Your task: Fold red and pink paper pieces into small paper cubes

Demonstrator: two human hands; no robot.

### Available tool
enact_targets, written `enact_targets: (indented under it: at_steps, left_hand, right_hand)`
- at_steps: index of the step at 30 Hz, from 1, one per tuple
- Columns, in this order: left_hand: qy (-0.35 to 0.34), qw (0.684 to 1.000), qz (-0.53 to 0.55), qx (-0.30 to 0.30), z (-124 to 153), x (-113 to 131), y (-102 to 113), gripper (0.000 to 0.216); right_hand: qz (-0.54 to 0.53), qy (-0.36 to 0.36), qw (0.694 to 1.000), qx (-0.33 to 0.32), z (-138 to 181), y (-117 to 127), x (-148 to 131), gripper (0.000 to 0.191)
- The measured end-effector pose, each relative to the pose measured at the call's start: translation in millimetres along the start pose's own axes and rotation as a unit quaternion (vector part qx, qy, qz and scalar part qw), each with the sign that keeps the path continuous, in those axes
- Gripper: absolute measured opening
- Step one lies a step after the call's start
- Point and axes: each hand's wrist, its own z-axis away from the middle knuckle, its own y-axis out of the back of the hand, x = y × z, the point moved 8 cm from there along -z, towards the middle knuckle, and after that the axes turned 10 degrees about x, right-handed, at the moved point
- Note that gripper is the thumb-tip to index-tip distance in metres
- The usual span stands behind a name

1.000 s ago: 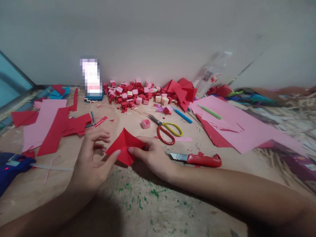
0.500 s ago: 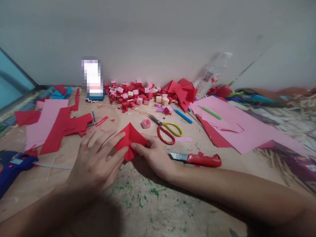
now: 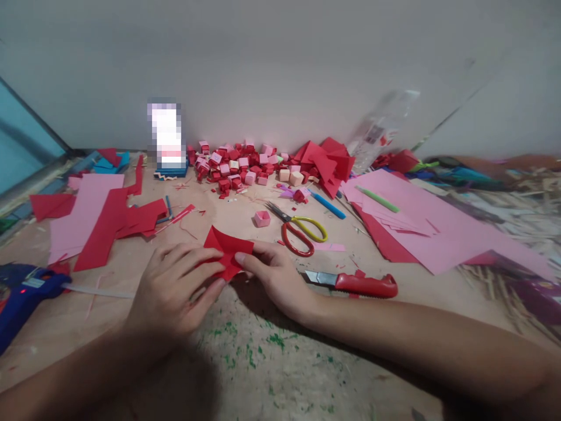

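Observation:
A creased square of red paper (image 3: 230, 245) is held between my two hands above the table. My left hand (image 3: 179, 286) grips its left side, with fingertips on the upper face and the thumb at the lower edge. On the right side, my right hand (image 3: 274, 275) pinches the sheet, thumb on top and the other fingers behind it. Just beyond the sheet stands a small open pink paper box (image 3: 262, 218). Scissors (image 3: 295, 228) with one red and one yellow handle lie near it. A red-handled utility knife (image 3: 350, 282) rests to the right of my right hand.
At the wall is a heap of small red and pink paper boxes (image 3: 236, 166), beside a blurred phone (image 3: 167, 137). Pink sheets (image 3: 421, 216) and a leaning plastic bottle (image 3: 381, 131) are on the right. Red paper pieces (image 3: 103, 228) and a blue glue gun (image 3: 26, 292) lie left.
The red paper has turned between my hands, from a corner-up diamond to a tilted square with its upper left corner raised. My left fingers have drawn closer together. The view has shifted slightly.

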Motion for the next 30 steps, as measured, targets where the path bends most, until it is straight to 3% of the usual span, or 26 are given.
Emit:
enact_targets:
  at_steps: [4,9,13,19,22,25,28,30]
  left_hand:
    - [0.023,0.999,0.033,0.002,-1,-2,0,0.007]
    - [0.026,0.997,0.040,0.058,-4,2,10,0.010]
    - [0.059,0.996,0.036,0.065,-4,1,14,0.011]
    - [0.121,0.991,0.053,0.036,0,-6,10,0.004]
    - [0.235,0.967,0.090,0.028,9,-26,2,0.021]
    - [0.345,0.922,0.176,0.020,19,-44,-8,0.030]
    - [0.382,0.890,0.245,-0.046,20,-46,-22,0.024]
    - [0.375,0.886,0.257,-0.088,17,-41,-25,0.026]
  right_hand:
    - [-0.048,-0.015,0.999,-0.013,2,-4,3,0.020]
    - [-0.156,-0.064,0.983,-0.076,10,-18,3,0.020]
    - [-0.131,-0.067,0.986,-0.079,11,-18,2,0.036]
    - [-0.069,-0.008,0.997,-0.028,4,-8,0,0.018]
    - [-0.066,-0.002,0.998,-0.012,4,-5,-1,0.015]
    - [-0.055,0.009,0.998,-0.001,3,-2,-3,0.015]
    - [-0.032,0.025,0.999,-0.003,3,-1,-4,0.014]
    - [-0.021,0.024,0.999,-0.007,3,-1,-3,0.015]
